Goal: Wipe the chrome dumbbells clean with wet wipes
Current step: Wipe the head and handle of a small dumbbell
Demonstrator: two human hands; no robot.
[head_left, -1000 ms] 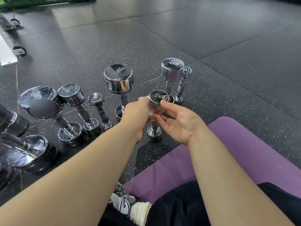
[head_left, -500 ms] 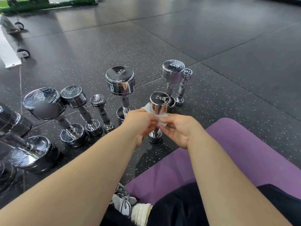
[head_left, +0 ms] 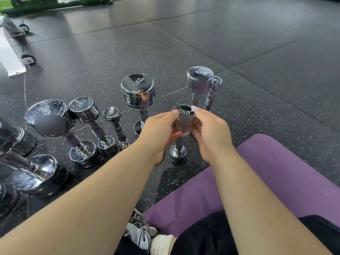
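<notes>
A small chrome dumbbell marked 2KG [head_left: 183, 112] stands upright on the dark floor in front of me. My left hand [head_left: 159, 134] curls around the left side of its top head. My right hand [head_left: 211, 133] grips the right side of that head, with a white wet wipe [head_left: 194, 108] pressed under its fingers against the chrome. Only bits of the wipe show, at the fingertips and under the head. The dumbbell's lower head [head_left: 177, 153] rests on the floor between my wrists.
Several more chrome dumbbells stand upright around: a 5KG one [head_left: 138, 91] behind my left hand, two [head_left: 199, 80] behind the held one, a row [head_left: 84, 109] to the left. A purple mat [head_left: 266, 173] lies under me. A wheeled white bench [head_left: 11, 56] sits far left.
My right hand, open a second ago, took the wipe from my left hand in front of the dumbbell and carried it up around the right side of the top head.
</notes>
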